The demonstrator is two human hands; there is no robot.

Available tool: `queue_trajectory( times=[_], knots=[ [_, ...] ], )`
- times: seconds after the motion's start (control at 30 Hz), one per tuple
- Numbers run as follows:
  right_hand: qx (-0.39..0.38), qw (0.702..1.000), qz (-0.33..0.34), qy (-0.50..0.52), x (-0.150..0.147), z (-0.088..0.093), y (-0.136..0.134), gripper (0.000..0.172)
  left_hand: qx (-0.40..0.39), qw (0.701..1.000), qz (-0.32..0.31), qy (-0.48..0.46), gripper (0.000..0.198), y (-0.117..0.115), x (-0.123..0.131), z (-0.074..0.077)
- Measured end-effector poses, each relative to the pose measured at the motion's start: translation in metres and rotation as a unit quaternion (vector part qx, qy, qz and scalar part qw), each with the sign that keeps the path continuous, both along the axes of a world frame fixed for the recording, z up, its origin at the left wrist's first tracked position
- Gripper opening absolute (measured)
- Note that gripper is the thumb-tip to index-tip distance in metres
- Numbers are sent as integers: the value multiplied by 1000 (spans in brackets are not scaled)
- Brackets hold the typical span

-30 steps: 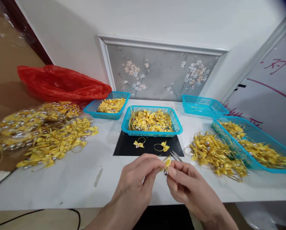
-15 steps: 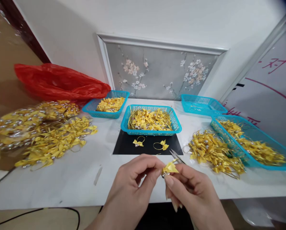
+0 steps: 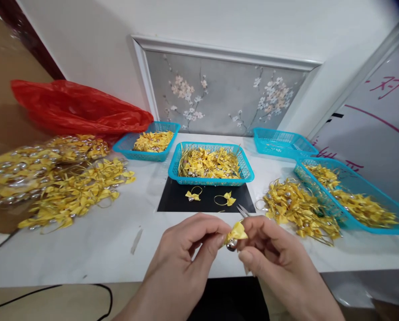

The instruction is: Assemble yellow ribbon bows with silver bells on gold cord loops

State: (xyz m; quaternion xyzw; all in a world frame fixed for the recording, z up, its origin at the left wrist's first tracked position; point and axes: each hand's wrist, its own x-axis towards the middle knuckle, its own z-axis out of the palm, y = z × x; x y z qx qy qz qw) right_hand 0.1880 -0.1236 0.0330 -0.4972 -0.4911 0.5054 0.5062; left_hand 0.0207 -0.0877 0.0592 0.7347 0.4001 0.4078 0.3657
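A yellow ribbon bow with a silver bell (image 3: 232,244) is pinched between the thumb and forefinger of my left hand (image 3: 189,249). My right hand (image 3: 273,254) is just right of the bow, its forefinger close against the ribbon and its thumb apart below. Whether that forefinger presses on the bow is hard to tell. Beyond my fingers, the scissors (image 3: 242,210) show only their blade tips; my right hand hides the rest. Two loose bows with thin gold loops, a left bow (image 3: 193,196) and a right bow (image 3: 229,199), lie on the black mat (image 3: 173,203).
Behind the mat stands a blue basket (image 3: 211,182) full of bows. Bow heaps lie at left (image 3: 82,191) and right (image 3: 296,209). More blue baskets stand at back left (image 3: 146,156), back right (image 3: 282,147) and far right (image 3: 363,187). A red plastic bag (image 3: 82,111) rests behind the left heap.
My right thumb has come away from the bow and bell, opening a gap. The left hand keeps its pinch. The whole view has shifted slightly.
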Motion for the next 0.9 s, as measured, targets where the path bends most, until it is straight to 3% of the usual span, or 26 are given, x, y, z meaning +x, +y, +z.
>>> queue_trajectory(
  times=[0.13,0.63,0.9],
  knots=[
    [33,999,37,-14,4,-2,0,22,-4,1000,-14,9,22,-2,0,0],
    [50,998,-3,23,-10,6,-2,24,-12,999,-41,8,25,-5,-3,-3],
    [104,994,-36,2,-13,6,-6,18,-11,1000,-11,-17,19,-1,1,-2]
  ],
)
